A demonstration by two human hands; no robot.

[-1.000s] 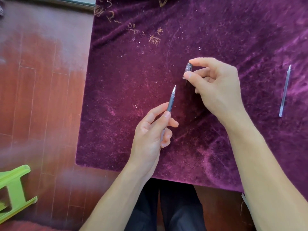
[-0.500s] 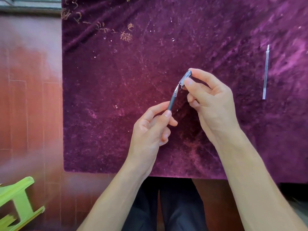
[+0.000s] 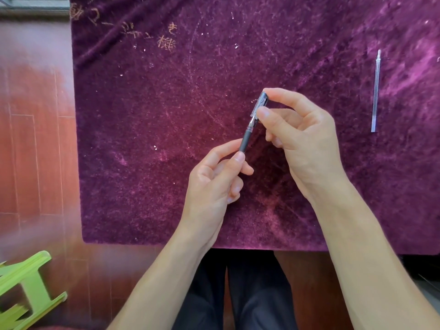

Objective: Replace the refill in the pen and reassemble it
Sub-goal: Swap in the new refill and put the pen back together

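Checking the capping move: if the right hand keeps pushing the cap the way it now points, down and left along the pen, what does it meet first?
Most likely the left hand: its fingertips pinch the pen just below the cap held by the right hand.

Bright daylight; left edge blurred, corners warped.

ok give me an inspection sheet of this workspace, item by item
surface: purple velvet cloth, creased, with pale flecks
job's things: pen held over the cloth, clear cap going onto its tip; spare refill lying apart at right
clutter: gold thread scraps near the far edge
grippers: left hand grips the pen barrel; right hand pinches the cap
cables: nothing seen
surroundings: reddish wood floor, green stool at lower left
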